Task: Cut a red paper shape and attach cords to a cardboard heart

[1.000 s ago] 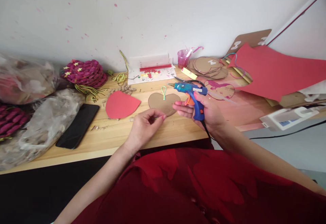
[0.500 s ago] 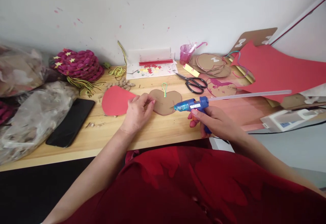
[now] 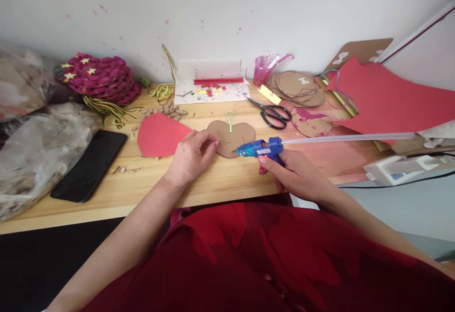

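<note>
My right hand [image 3: 295, 172] is wrapped round a blue hot glue gun [image 3: 263, 148], with a long clear glue stick [image 3: 348, 138] out of its back. The gun's nozzle points left over the lower part of an apple-shaped cardboard cutout [image 3: 227, 138]. A green and yellow cord loop [image 3: 231, 121] stands at the cutout's top. At the cutout's left edge, my left hand [image 3: 190, 158] is closed, thumb and fingers pinched on that edge. Red paper [image 3: 161, 136] lies just left of this hand and partly behind it.
Black scissors [image 3: 273, 114] and a painted cardboard piece [image 3: 312, 121] lie right of the cutout. Behind are star sequins [image 3: 209, 90], a pink cup [image 3: 263, 70] and stacked cardboard shapes [image 3: 296, 87]. A phone [image 3: 90, 165], plastic bags [image 3: 42, 151] and peanut shells [image 3: 170, 111] are leftward.
The glue gun has moved left, bringing its nozzle further over the cardboard's lower part. My left hand stays at the cutout's edge. The view has shifted slightly.
</note>
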Tool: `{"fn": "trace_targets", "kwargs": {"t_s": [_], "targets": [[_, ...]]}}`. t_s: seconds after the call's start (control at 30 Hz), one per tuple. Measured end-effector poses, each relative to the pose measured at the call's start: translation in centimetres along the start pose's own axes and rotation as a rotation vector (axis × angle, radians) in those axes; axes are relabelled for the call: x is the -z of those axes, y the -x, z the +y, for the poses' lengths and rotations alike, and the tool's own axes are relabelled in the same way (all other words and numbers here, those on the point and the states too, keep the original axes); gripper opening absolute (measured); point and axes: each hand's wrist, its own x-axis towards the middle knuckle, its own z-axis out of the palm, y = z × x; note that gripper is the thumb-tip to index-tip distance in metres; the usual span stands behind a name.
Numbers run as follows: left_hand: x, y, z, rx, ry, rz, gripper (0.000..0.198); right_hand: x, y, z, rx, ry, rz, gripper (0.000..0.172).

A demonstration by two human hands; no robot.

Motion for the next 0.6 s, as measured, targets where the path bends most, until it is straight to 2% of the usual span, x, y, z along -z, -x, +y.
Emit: {"fn": "trace_targets", "kwargs": {"t_s": [0.6], "targets": [[0.09,-0.09,0.26,0.014,0.036,-0.004,0.011,0.11,-0.34,-0.55,-0.005,0.104,-0.008,0.051]]}}
